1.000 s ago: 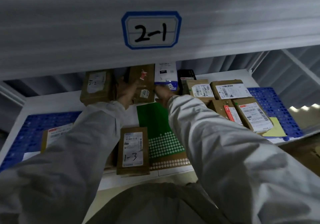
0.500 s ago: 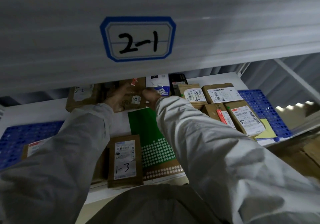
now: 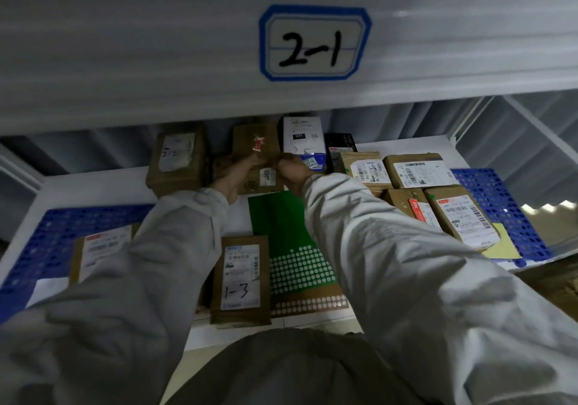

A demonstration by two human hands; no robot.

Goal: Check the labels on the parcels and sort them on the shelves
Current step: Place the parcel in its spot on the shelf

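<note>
Both hands are reaching deep into the white shelf (image 3: 93, 182) under the beam tagged with the handwritten 2-1 label (image 3: 314, 43), working on the small brown cardboard parcel with a red sticker (image 3: 256, 154) that stands at the back, between the brown parcel marked 2-2 (image 3: 176, 162) and the white-and-blue carton (image 3: 303, 139). Left hand (image 3: 233, 175) is against the parcel's left lower edge, fingers lying along the face; whether they actually wrap it I cannot tell, too blurred. Right hand (image 3: 292, 170) has its fingers curled at the parcel's right edge near the small white label, looks like a pinch grip on that edge. Judgement: the box is small, rigid corrugated board, probably light, so a two-sided squeeze on the narrow edges should hold it fine; taped kraft faces can be slick, so take the edges or corners, not the flat front. Neighbours are tight on both sides, so pulling it straight out risks dragging the white carton or tipping the 2-2 parcel. Nearer the front lie the flat brown parcel marked 1-3 (image 3: 240, 279) on a green perforated sheet (image 3: 281, 226), a cluster of labelled brown parcels (image 3: 419, 173) at right, and blue perforated mats (image 3: 47, 242) at either end of the shelf.
</note>
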